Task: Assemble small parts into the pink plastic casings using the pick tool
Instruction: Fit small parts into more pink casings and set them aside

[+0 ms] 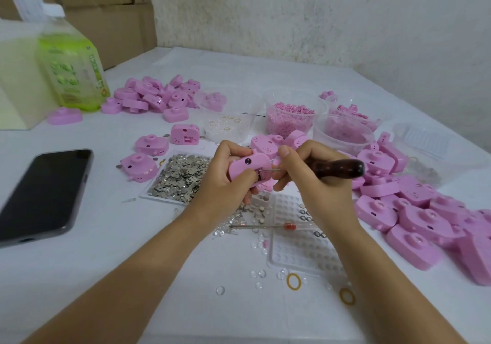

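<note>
Left grip curled round pink casing, held above mid surface. Right grip wrapped round pick tool, metal tip at casing edge. Near: clear blister tray. Left: metal contacts tray, phone. Right: casing pile. Far: pink pellet tub, green bottle.

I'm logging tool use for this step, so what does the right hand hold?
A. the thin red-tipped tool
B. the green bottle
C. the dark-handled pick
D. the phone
C: the right hand grips the pick by its dark wooden handle, with the metal tip at the pink casing held in the left hand.
</note>
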